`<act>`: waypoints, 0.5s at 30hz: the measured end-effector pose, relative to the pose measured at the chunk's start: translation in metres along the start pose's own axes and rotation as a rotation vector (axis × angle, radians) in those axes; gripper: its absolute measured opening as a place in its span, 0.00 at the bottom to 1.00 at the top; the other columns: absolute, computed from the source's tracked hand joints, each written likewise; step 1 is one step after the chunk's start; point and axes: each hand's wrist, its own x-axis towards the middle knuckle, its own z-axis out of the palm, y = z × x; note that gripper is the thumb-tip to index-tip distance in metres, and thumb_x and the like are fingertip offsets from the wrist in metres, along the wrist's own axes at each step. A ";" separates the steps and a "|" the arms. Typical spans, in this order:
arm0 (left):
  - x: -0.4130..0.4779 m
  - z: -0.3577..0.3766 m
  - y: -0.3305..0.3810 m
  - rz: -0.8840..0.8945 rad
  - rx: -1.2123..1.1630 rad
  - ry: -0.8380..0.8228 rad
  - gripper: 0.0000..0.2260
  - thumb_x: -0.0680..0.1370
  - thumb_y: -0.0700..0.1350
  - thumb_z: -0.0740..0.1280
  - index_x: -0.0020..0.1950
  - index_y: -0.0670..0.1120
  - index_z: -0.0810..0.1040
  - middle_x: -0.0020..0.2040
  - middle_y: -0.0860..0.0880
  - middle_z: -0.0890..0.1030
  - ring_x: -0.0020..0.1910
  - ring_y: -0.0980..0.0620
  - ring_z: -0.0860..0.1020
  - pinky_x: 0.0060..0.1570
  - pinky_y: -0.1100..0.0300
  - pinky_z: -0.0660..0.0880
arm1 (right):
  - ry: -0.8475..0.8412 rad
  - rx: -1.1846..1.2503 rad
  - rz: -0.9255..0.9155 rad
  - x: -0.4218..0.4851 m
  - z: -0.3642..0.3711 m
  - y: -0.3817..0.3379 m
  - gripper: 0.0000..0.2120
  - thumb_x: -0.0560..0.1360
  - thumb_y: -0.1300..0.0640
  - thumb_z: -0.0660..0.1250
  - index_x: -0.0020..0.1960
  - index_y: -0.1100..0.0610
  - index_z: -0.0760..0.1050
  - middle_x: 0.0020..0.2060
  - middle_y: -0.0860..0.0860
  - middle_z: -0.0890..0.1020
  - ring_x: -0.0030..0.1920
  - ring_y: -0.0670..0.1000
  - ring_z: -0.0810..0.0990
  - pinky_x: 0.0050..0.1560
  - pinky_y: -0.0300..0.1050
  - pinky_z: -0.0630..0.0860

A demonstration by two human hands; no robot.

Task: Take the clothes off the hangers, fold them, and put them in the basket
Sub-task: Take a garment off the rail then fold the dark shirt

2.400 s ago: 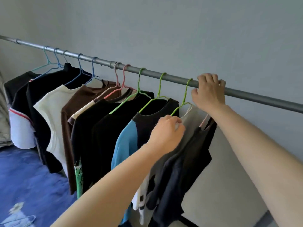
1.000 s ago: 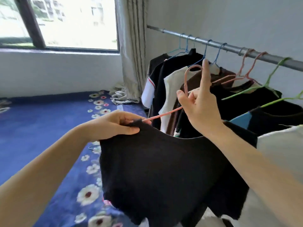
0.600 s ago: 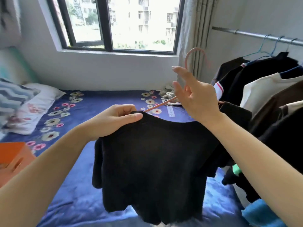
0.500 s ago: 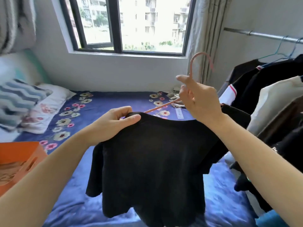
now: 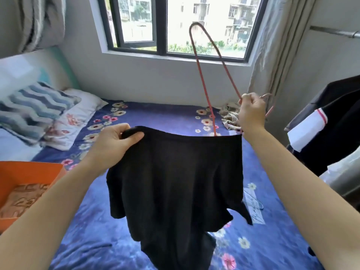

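Hanger [image 5: 202, 80] swung up — right hand [image 5: 252, 112], shirt [image 5: 175, 182] beneath left hand [image 5: 113, 147]

The black shirt [image 5: 175, 182], stretched between the left hand [image 5: 113, 145] and right hand [image 5: 251, 112], screens the middle of the bed [image 5: 165, 114]; the pink hanger [image 5: 202, 75] juts up above it. Bare sheet lies open leftward to the orange basket [image 5: 29, 169] (cloth inside). Rightward, hanging clothes [image 5: 341, 123] crowd close; a blue hanger [image 5: 258, 204] lies on the sheet.
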 end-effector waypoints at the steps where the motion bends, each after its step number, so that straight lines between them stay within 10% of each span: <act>1: 0.015 0.009 0.000 -0.029 -0.050 0.006 0.12 0.77 0.48 0.70 0.46 0.39 0.78 0.42 0.35 0.80 0.42 0.36 0.80 0.48 0.42 0.77 | -0.065 0.087 0.088 0.010 0.015 0.002 0.15 0.79 0.57 0.59 0.34 0.55 0.69 0.22 0.44 0.67 0.26 0.47 0.64 0.33 0.47 0.65; 9: 0.149 0.033 0.046 0.216 -0.087 0.720 0.12 0.79 0.49 0.63 0.39 0.53 0.63 0.35 0.57 0.66 0.32 0.64 0.65 0.40 0.68 0.64 | 0.016 0.583 0.313 0.112 0.042 -0.001 0.21 0.84 0.48 0.53 0.37 0.57 0.72 0.23 0.47 0.63 0.21 0.45 0.65 0.25 0.37 0.65; 15: 0.193 0.083 -0.010 0.186 0.166 0.479 0.11 0.80 0.48 0.64 0.40 0.52 0.65 0.35 0.55 0.68 0.32 0.62 0.67 0.38 0.62 0.64 | -0.060 0.707 0.631 0.148 0.035 0.123 0.23 0.83 0.55 0.48 0.30 0.52 0.63 0.17 0.45 0.62 0.18 0.44 0.58 0.23 0.35 0.56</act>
